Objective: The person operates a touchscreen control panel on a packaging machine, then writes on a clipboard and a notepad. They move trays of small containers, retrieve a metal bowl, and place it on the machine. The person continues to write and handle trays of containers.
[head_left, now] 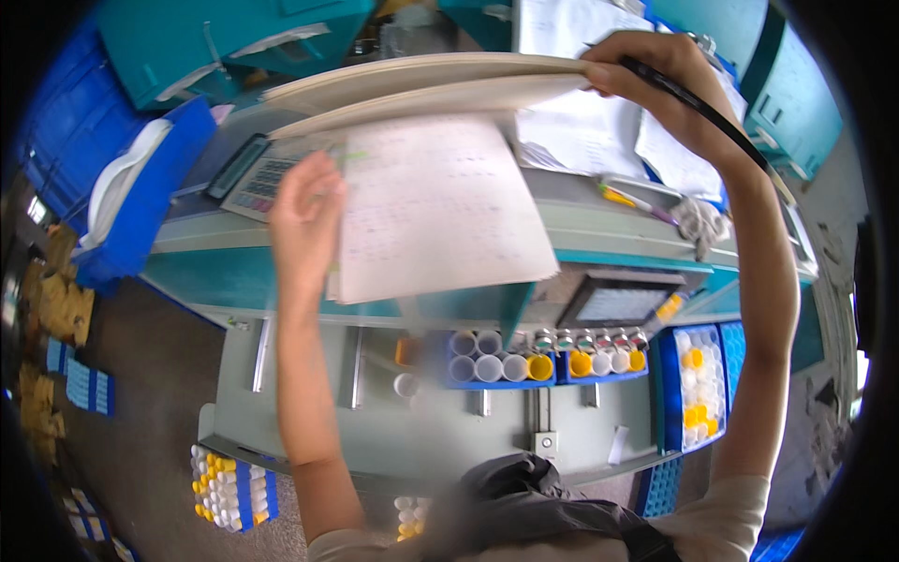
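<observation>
An open notebook (435,206) with handwritten pages spans the middle of the view, tilted over the bench edge. Its upper leaves and cover stand raised, and my right hand (646,70) pinches them at their right end. A black pen (693,108) also lies in my right hand, pointing back along the wrist. My left hand (307,201) is beside the notebook's left edge, its fingers bent and smeared by motion. Whether it touches the page cannot be made out. Partly behind that hand lies a calculator (255,187).
Loose written sheets (590,131) cover the bench at the right, with a yellow-and-purple pen (637,201) and a crumpled grey cloth (700,227). A blue bin (178,173) stands left. Below are blue trays of white and yellow cups (501,368), a box of caps (700,389) and a tablet-like screen (618,304).
</observation>
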Demonstrator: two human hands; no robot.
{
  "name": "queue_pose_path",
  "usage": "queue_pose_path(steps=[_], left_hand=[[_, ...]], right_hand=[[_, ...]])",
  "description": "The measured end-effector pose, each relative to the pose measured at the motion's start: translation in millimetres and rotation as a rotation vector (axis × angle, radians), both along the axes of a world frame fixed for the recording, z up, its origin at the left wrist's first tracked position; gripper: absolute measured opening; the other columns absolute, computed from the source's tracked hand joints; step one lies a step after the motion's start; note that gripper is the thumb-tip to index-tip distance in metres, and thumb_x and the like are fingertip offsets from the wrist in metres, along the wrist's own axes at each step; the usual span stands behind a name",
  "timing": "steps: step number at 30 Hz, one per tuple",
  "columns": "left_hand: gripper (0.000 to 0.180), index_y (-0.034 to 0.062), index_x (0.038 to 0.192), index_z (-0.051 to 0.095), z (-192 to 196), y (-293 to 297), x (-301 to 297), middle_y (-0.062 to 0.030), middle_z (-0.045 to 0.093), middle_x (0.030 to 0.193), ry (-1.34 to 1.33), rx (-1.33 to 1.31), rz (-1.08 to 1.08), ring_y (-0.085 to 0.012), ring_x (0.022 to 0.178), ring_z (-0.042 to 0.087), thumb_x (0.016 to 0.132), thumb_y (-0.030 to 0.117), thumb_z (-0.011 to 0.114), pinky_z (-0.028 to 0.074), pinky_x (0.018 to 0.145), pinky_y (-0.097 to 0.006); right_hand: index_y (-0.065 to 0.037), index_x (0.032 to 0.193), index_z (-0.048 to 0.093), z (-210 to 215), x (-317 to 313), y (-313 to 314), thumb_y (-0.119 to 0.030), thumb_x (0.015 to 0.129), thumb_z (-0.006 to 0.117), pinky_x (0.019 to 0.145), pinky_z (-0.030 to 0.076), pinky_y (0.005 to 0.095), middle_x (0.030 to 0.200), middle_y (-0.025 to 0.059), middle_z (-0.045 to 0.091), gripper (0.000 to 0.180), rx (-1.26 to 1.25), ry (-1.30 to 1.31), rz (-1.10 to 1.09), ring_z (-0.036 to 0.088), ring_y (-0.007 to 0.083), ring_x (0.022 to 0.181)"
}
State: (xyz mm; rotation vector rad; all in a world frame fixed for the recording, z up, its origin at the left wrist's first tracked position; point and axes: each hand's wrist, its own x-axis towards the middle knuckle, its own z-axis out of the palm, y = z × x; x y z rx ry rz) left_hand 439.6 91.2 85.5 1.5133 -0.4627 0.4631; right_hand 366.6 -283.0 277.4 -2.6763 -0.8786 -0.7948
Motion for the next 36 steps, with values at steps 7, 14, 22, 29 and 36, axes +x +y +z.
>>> queue_pose_path(steps=[7,14,22,29,36], left_hand=[[0.047,-0.0028,0.133,0.060,-14,-3,10,-0.0137,0.070,0.123,0.005,-0.038,-0.038,-0.0199,0.111,0.068,0.091,0.006,0.077,0.053,0.100,-0.032],[0.031,-0.0006,0.122,0.068,-12,4,7,-0.0090,0.071,0.114,0.065,-0.008,0.000,-0.0149,0.105,0.064,0.106,0.024,0.060,0.048,0.096,-0.029],[0.027,-0.0015,0.123,0.067,-7,-2,6,-0.0103,0.069,0.115,0.151,-0.001,0.053,-0.0161,0.105,0.063,0.100,0.013,0.065,0.049,0.094,-0.030],[0.048,-0.0006,0.138,0.057,-7,-6,0,-0.0129,0.062,0.131,0.122,0.023,0.022,-0.0169,0.108,0.061,0.091,-0.007,0.063,0.051,0.097,-0.031],[0.057,0.0037,0.147,0.052,-1,-9,-5,-0.0158,0.059,0.136,0.106,0.071,0.039,-0.0177,0.109,0.061,0.092,-0.006,0.063,0.051,0.098,-0.031]], right_hand=[[0.000,0.111,0.075,5,11,-8,-0.034,0.099,0.069,0.085,0.061,0.0337,0.094,0.0175,0.076,0.037,0.084,-0.006,-0.093,0.076,0.0254,0.088],[0.004,0.101,0.073,20,12,12,-0.020,0.099,0.068,0.073,0.057,0.0303,0.088,0.0137,0.073,0.024,0.273,0.085,0.045,0.069,0.0189,0.079],[0.006,0.105,0.075,32,-2,32,-0.019,0.098,0.073,0.074,0.057,0.0243,0.088,0.0105,0.075,0.026,0.320,0.197,0.023,0.069,0.0138,0.080],[0.005,0.105,0.076,33,-5,19,-0.021,0.096,0.076,0.075,0.057,0.0240,0.089,0.0104,0.075,0.027,0.381,0.256,-0.015,0.070,0.0141,0.081],[0.004,0.105,0.077,33,5,15,-0.019,0.092,0.078,0.075,0.057,0.0237,0.089,0.0110,0.077,0.026,0.384,0.300,-0.026,0.071,0.0147,0.081]])
